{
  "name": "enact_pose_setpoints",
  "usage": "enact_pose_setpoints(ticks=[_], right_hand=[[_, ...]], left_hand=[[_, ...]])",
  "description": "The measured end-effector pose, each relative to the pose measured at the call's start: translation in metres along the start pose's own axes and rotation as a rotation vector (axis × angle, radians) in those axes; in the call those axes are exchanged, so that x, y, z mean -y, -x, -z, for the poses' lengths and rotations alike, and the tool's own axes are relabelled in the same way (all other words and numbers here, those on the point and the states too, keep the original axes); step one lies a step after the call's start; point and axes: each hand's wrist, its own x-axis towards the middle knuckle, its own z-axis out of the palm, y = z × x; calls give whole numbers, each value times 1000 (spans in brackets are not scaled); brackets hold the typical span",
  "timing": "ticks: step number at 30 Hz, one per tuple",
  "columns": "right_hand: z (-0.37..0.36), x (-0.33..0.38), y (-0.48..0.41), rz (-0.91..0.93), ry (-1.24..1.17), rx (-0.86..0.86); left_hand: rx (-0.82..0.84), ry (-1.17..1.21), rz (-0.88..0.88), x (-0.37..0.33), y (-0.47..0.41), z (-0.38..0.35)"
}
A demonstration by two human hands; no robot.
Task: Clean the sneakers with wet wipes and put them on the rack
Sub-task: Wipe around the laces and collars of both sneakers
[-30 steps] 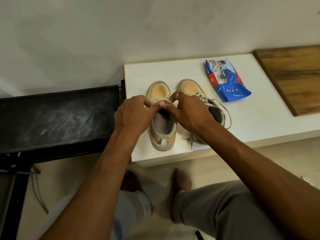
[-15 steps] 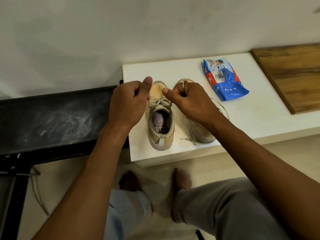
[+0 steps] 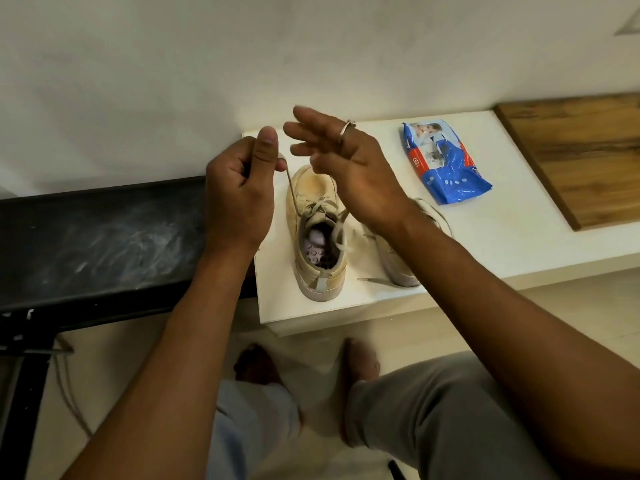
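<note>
You are at the laces, not yet at the wiping. Your left hand pinches one end of the lace between thumb and curled fingers and holds it taut above the toe of the tan sneaker, which stands on the white tabletop with its heel toward you. Your right hand hovers over the same toe, fingers spread and straight, gripping nothing that shows. A second strand runs up from the eyelets toward its palm, and I cannot tell whether it touches. The other sneaker stands just beside the first, half hidden behind your right forearm. The pack of wet wipes lies farther back on your right, apart from both shoes, with no wipe drawn out that I can see. The black rack is at your left, beside the tabletop. Next, I judge, you need to settle the lace, let it go, and reach your right hand across to the pack for a wipe
</note>
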Motion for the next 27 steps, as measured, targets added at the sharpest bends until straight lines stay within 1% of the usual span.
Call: enact_pose_setpoints(ticks=[2,3,5,8,10,12,15,18,20,22,24,27], right_hand=[[4,-4,0,8,326,-35],[8,-6,1,4,460,-16],[20,-10,2,-43,675,78],[33,-12,3,-152,887,144],[35,-14,6,-246,930,182],[34,-15,9,-318,912,229],[29,-11,12,-394,853,311],[27,-4,12,-401,855,391],[28,-4,12,-399,771,341],[29,-5,11,-437,564,218],[31,-6,11,-416,336,120],[32,-5,11,-333,123,115]], left_hand=[[-18,2,15,3,0,3],[-25,14,25,4,-1,5],[-46,42,54,5,-3,7],[-62,133,117,4,-6,7],[-54,228,173,3,-6,4],[-16,330,223,3,-6,2],[76,422,271,5,-8,4],[143,478,311,6,-8,6],[176,479,311,7,-7,6],[211,442,280,8,-6,7],[240,380,231,9,-6,7],[241,296,135,12,-6,5]])
